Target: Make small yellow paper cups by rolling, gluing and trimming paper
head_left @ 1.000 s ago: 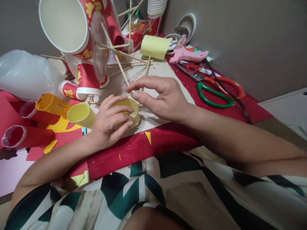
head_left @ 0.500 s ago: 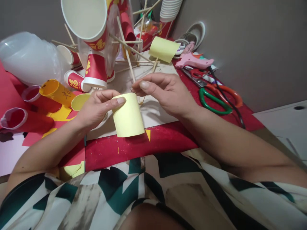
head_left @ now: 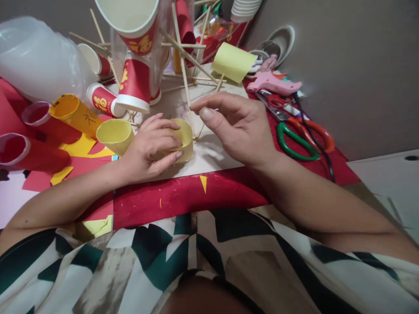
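My left hand (head_left: 156,146) is closed on a pale yellow paper tube (head_left: 187,139), fingers at its rim and thumb low on its near side. The tube is upright at the white board (head_left: 219,155), its round opening facing up. To the right of it my right hand (head_left: 236,126) hovers, fingers loosely bent, thumb and forefinger slightly apart, nothing visible between them. Just left of my left hand stands another yellow paper tube (head_left: 115,136). Thin wooden sticks (head_left: 185,83) joined into a frame rise behind the hands.
Red and white paper cups (head_left: 134,83) are stacked behind, beside a clear plastic bag (head_left: 39,61). Orange (head_left: 77,117) and red tubes (head_left: 39,152) fill the left. To the right lie scissors (head_left: 297,141), a pink glue gun (head_left: 275,83) with a cord, and a yellow paper roll (head_left: 233,62).
The yellow tube has moved down from the air to the board, and my left hand has turned palm-down over it. My right hand has come away from it, slightly right.
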Demonstrator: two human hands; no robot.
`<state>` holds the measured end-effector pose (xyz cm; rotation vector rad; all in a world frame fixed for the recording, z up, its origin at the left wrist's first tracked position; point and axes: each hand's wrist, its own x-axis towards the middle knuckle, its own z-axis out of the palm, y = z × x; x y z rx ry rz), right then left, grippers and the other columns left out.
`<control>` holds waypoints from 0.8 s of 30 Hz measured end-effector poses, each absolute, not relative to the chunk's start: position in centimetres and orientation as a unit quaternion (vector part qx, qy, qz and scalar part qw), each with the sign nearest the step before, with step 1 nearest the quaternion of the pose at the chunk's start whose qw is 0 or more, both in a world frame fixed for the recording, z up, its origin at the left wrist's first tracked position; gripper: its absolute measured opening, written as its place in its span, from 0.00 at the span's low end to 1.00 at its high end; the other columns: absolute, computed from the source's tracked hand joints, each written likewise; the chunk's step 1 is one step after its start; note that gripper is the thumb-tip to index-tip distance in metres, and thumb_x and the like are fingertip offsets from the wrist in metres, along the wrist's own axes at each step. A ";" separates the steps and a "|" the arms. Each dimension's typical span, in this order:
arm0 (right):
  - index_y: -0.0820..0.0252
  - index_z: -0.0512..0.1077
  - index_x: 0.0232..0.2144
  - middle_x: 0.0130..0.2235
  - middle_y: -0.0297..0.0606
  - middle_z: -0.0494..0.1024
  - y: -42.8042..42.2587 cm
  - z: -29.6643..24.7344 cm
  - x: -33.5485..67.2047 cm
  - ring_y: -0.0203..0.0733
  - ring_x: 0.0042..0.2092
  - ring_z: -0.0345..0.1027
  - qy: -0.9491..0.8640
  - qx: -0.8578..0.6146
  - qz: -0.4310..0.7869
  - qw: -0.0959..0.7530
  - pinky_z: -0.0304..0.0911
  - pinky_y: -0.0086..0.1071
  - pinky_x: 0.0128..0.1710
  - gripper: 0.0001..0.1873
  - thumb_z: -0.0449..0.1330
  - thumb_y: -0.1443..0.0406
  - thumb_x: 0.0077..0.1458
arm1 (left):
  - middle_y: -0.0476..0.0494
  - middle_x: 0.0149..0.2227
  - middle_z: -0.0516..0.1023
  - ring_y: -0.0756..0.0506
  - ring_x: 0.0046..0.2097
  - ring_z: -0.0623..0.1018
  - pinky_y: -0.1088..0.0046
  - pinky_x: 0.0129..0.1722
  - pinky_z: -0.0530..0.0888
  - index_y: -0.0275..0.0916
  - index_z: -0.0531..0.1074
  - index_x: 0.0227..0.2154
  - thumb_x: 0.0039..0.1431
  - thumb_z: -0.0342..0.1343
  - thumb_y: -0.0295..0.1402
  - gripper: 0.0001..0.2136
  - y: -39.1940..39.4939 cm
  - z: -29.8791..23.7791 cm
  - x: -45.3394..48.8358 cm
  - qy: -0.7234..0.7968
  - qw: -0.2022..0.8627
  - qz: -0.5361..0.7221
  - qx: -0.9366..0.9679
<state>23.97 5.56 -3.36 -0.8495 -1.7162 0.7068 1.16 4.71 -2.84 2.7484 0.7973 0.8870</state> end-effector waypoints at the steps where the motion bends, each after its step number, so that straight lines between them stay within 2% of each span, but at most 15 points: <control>1: 0.54 0.80 0.39 0.40 0.37 0.83 5.6 -3.4 24.0 0.41 0.45 0.76 -0.717 -0.356 0.293 0.522 0.72 0.35 0.47 0.19 0.60 0.47 0.62 | 0.46 0.40 0.84 0.40 0.54 0.80 0.51 0.65 0.65 0.41 0.75 0.35 0.63 0.59 0.34 0.04 4.8 -3.1 1.1 0.260 0.060 0.295 0.917; 5: 0.54 0.80 0.39 0.40 0.38 0.83 5.6 -3.4 24.0 0.41 0.45 0.76 -0.721 -0.350 0.291 0.522 0.72 0.37 0.48 0.18 0.60 0.48 0.63 | 0.44 0.45 0.84 0.40 0.57 0.78 0.50 0.66 0.65 0.42 0.74 0.41 0.63 0.59 0.37 0.08 5.1 -3.5 0.9 0.235 0.013 0.285 0.929; 8: 0.54 0.80 0.40 0.41 0.38 0.83 5.5 -3.4 24.0 0.41 0.46 0.76 -0.736 -0.323 0.274 0.527 0.73 0.36 0.47 0.15 0.61 0.52 0.63 | 0.45 0.43 0.83 0.41 0.56 0.78 0.52 0.66 0.65 0.40 0.73 0.39 0.63 0.59 0.35 0.05 4.9 -3.3 0.9 0.228 0.023 0.287 0.930; 12: 0.55 0.80 0.43 0.43 0.38 0.82 4.8 -3.2 24.1 0.37 0.38 0.74 -0.777 -0.263 0.238 0.521 0.71 0.32 0.35 0.11 0.64 0.58 0.61 | 0.46 0.39 0.83 0.44 0.50 0.80 0.56 0.66 0.64 0.40 0.74 0.34 0.63 0.60 0.34 0.04 4.2 -2.1 1.1 0.265 0.090 0.293 0.914; 15: 0.55 0.78 0.48 0.44 0.37 0.82 4.1 -2.9 24.2 0.32 0.31 0.69 -0.803 -0.225 0.240 0.496 0.68 0.29 0.30 0.14 0.65 0.63 0.60 | 0.50 0.34 0.81 0.47 0.44 0.81 0.56 0.66 0.62 0.40 0.74 0.32 0.64 0.59 0.34 0.06 3.5 -1.1 1.2 0.290 0.153 0.266 0.907; 18: 0.54 0.77 0.51 0.46 0.37 0.82 3.4 -2.7 24.1 0.31 0.32 0.71 -0.819 -0.224 0.262 0.458 0.70 0.28 0.32 0.17 0.65 0.67 0.60 | 0.52 0.31 0.80 0.48 0.38 0.80 0.57 0.66 0.63 0.41 0.74 0.30 0.62 0.61 0.36 0.06 3.2 -0.5 1.3 0.285 0.217 0.261 0.896; 21: 0.54 0.78 0.50 0.48 0.37 0.83 3.2 -2.5 24.1 0.33 0.36 0.75 -0.813 -0.240 0.287 0.446 0.73 0.28 0.37 0.16 0.64 0.69 0.60 | 0.53 0.32 0.80 0.48 0.36 0.79 0.58 0.65 0.66 0.42 0.75 0.34 0.58 0.65 0.37 0.06 3.3 -0.4 1.0 0.293 0.263 0.276 0.877; 24: 0.56 0.79 0.47 0.44 0.35 0.83 3.6 -2.3 24.3 0.33 0.36 0.75 -0.786 -0.249 0.320 0.467 0.73 0.28 0.36 0.13 0.65 0.67 0.59 | 0.49 0.40 0.81 0.47 0.39 0.80 0.65 0.53 0.76 0.44 0.76 0.44 0.55 0.68 0.37 0.14 3.7 -0.2 0.7 0.306 0.330 0.298 0.841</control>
